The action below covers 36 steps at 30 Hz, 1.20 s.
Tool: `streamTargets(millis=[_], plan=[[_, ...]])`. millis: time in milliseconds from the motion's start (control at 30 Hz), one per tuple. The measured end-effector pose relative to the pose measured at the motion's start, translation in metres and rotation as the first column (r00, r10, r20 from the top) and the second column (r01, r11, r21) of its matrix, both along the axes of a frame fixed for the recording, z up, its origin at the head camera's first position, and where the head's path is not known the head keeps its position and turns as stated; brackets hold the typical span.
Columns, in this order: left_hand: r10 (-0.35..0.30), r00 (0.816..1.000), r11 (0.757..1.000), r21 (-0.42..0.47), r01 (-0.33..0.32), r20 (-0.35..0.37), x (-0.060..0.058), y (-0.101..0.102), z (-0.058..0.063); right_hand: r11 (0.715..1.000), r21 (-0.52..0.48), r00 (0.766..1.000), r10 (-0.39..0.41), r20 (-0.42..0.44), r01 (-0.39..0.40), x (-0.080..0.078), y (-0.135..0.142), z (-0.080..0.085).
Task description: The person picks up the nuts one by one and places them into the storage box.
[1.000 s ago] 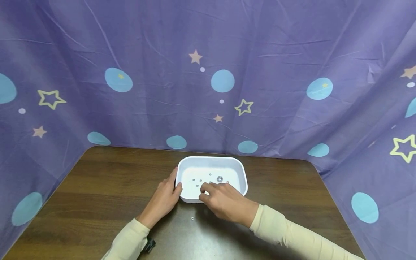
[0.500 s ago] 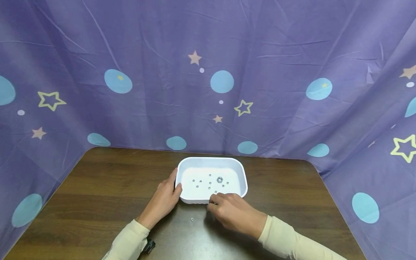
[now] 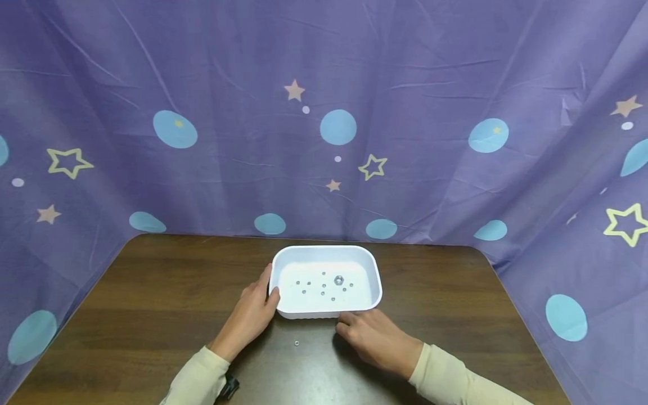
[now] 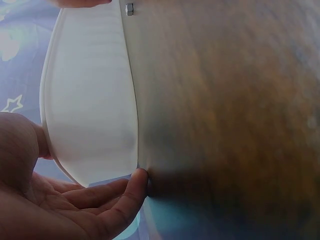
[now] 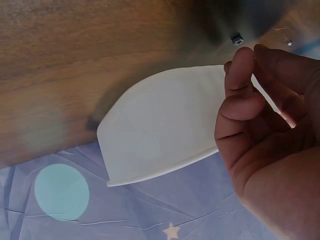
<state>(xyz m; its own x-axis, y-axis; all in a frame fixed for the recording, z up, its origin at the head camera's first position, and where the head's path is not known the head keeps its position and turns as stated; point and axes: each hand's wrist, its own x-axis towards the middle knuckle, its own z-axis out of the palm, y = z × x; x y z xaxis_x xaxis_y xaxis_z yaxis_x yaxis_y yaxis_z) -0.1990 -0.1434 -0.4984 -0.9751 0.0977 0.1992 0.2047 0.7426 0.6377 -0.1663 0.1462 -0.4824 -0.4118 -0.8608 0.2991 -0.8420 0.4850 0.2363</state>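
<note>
A white rectangular tray (image 3: 324,313) sits on the wooden table, with one large hex nut (image 3: 338,280) and several small nuts (image 3: 324,286) inside. My left hand (image 3: 250,315) holds the tray's left end, thumb at the rim and fingers along the outer wall. My right hand (image 3: 377,340) is low in front of the tray's front right part. Its fingers are curled, thumb and index tips almost meeting; whether they pinch anything cannot be made out. In the right wrist view a dark nut (image 5: 237,39) lies close beyond those fingertips. The head view does not show that nut.
Another small nut (image 3: 296,343) lies on the table (image 3: 152,304) in front of the tray, between the two hands. A purple curtain (image 3: 324,169) with stars and dots hangs behind the table and along its sides.
My right hand has drawn back from over the tray to the table in front of it, moving right and toward me. The left hand stays on the tray's left end.
</note>
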Motion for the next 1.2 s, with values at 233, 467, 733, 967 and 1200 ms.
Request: streamTargets(millis=[233,467,733,967,1200], plan=[[0.004,1.0,1.0,0.001,-0.004,0.014,0.001,0.0,0.0,1.0,0.014,1.0,-0.015,-0.023,0.015,0.001,0.003,-0.006],[0.007,1.0,1.0,0.008,-0.007,0.007,0.002,0.0,-0.001,0.999,0.032,1.0,-0.03,-0.006,0.031,0.001,0.004,-0.01],[-0.003,0.998,1.0,-0.003,0.003,-0.062,0.002,-0.001,-0.002,0.999,0.013,0.999,-0.035,-0.005,0.035,-0.001,0.005,-0.012],[0.005,0.999,1.0,-0.003,-0.005,-0.052,0.001,0.0,-0.001,1.0,0.003,1.0,-0.023,0.002,0.023,-0.002,0.006,-0.013],[0.007,0.999,1.0,-0.011,-0.007,-0.049,0.001,0.0,-0.001,1.0,0.005,0.999,-0.028,0.021,0.028,-0.003,0.008,-0.016]])
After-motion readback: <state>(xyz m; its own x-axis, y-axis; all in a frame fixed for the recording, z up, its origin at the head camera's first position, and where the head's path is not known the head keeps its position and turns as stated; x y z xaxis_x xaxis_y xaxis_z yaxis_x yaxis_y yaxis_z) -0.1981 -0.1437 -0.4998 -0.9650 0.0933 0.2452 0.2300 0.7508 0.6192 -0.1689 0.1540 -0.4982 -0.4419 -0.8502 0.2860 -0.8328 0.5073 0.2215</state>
